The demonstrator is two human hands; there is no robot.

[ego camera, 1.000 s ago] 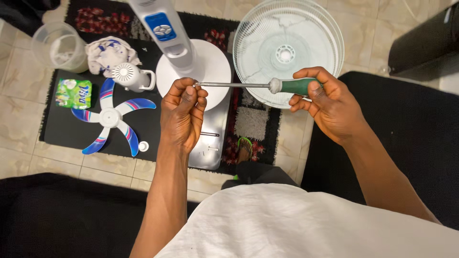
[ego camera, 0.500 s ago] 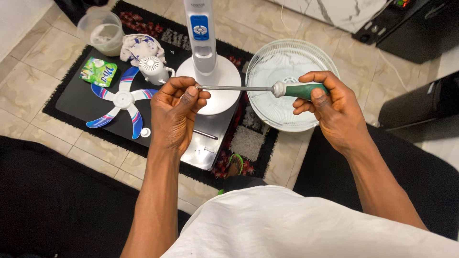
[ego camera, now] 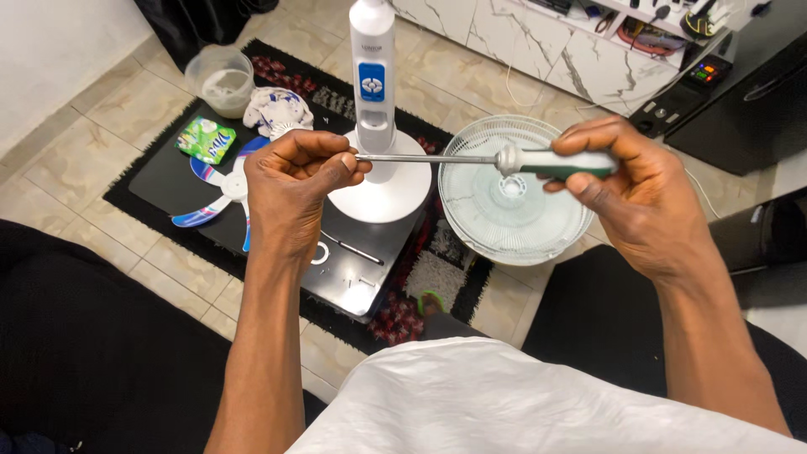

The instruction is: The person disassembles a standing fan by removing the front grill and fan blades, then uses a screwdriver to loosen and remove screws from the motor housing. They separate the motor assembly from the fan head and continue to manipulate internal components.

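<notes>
tub: clear plastic tub with pale contents, far left at the mat's back edge, well apart from both hands.
packet: small green foil packet on the black mat, just in front of the tub.
cloth: bunched white-and-blue patterned cloth beside the tub, probably parked out of the way.
blade: blue-and-white plastic fan blade flat on the mat, off its fan, partly hidden by the left hand.
left hand: left hand raised over the mat, fingers bunched together and pinched on the tip of the shaft. Whether anything small sits at the tip, cannot tell.
base: white round fan base with upright white column standing on the mat, directly behind the shaft.
screwdriver: long steel-shaft screwdriver with green-and-white handle, held level in the air between both hands, above base and grille. Likely held level so the tip stays steady.
grille: round white wire fan grille lying flat on the floor right of the base.
right hand: right hand, fingers wrapped and clamped round the green handle, thumb on top.
</notes>
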